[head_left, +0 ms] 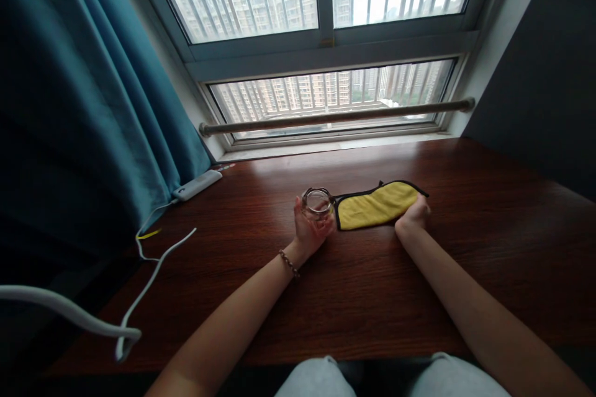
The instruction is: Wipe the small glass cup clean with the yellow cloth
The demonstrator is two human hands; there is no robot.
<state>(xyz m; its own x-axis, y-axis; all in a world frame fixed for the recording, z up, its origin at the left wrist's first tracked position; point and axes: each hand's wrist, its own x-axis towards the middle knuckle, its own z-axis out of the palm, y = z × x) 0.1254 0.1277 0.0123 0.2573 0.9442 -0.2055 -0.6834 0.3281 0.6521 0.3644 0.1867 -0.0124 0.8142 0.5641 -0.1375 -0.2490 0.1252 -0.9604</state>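
My left hand [313, 231] is wrapped round a clear glass cup [318, 200], whose round rim faces up toward me. A bracelet circles that wrist. My right hand [413, 213] grips the right end of a yellow cleaning cloth [372, 206] with black edging. The cloth stretches leftward, its left end right beside the cup; whether the two touch I cannot tell. Both hands are over the middle of the brown wooden table [261, 316]. The fingers of my right hand are partly hidden behind the cloth.
A white power strip [198, 185] lies at the back left by the blue curtain [116, 93]. Its white cable [156, 276] runs over the table's left side, with a yellow tie [149, 235] near it. Behind the table, a rail [335, 116] crosses the window.
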